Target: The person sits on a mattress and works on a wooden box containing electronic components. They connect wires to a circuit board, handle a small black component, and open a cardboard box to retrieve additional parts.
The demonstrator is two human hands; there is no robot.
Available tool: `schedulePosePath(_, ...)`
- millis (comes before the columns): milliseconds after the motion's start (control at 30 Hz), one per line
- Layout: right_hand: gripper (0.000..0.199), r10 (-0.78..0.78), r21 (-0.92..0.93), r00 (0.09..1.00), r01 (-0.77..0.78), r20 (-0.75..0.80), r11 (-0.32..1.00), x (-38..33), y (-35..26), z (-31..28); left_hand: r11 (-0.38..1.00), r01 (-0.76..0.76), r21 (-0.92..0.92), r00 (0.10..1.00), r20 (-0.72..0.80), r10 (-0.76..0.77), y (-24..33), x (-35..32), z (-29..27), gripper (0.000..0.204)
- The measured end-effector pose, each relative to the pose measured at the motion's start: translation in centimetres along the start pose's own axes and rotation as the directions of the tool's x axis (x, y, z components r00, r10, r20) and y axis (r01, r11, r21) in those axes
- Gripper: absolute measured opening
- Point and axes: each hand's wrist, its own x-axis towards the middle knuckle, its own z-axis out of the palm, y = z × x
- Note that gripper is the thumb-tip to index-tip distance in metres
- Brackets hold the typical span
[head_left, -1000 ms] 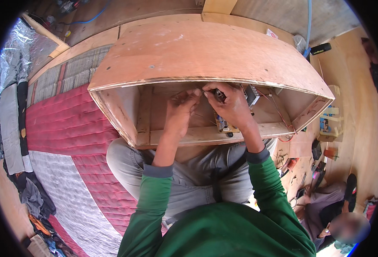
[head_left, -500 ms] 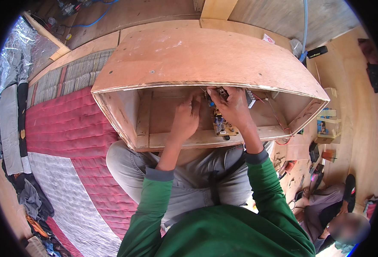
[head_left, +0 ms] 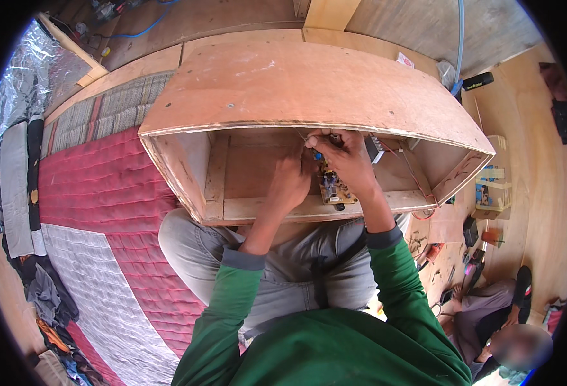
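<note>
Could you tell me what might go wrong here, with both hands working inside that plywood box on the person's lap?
1. The plywood box rests on the person's lap, so it may tip or slide as both hands push inside it.
2. The loose red wires run close to the right hand and could snag.
3. The small circuit board lies partly under the left hand, where pressure might damage it.

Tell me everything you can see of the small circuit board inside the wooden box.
The small tan circuit board stands near the front rail inside the open plywood box. Dark and blue components sit on it, too small to identify. The right hand covers its top edge; the left hand is beside it. Red wires run to its right.
</note>
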Motion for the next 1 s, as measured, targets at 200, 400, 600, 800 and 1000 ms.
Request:
schedulePosePath(200,0.019,0.129,0.140,0.991,-0.132,0.034,0.981,0.0,0.1,0.2,0.993,0.102,0.067,0.994,-0.039,-0.099,0.4,0.1,0.0,0.034)
schedulePosePath(400,0.012,0.132,0.157,0.988,-0.143,0.079,0.977,0.0,0.3,0.0,0.990,0.123,0.071,0.984,-0.138,-0.113,1.7,-0.1,-0.4,0.044)
schedulePosePath(600,0.015,0.234,0.133,0.971,-0.239,0.053,0.962,0.0,-0.3,0.3,0.979,0.193,0.060,0.980,-0.066,-0.189,2.1,-0.2,-0.8,0.056)
schedulePosePath(800,0.021,0.177,0.147,0.984,-0.178,0.016,0.973,-0.3,-0.5,0.8,0.987,0.156,0.023,0.978,-0.142,-0.152,0.3,-0.4,0.4,0.061)
schedulePosePath(1000,0.025,0.191,0.090,0.981,-0.192,0.022,0.977,0.1,0.9,0.6,0.940,0.264,-0.214,0.960,-0.039,-0.279,-0.4,1.4,0.0,0.055)
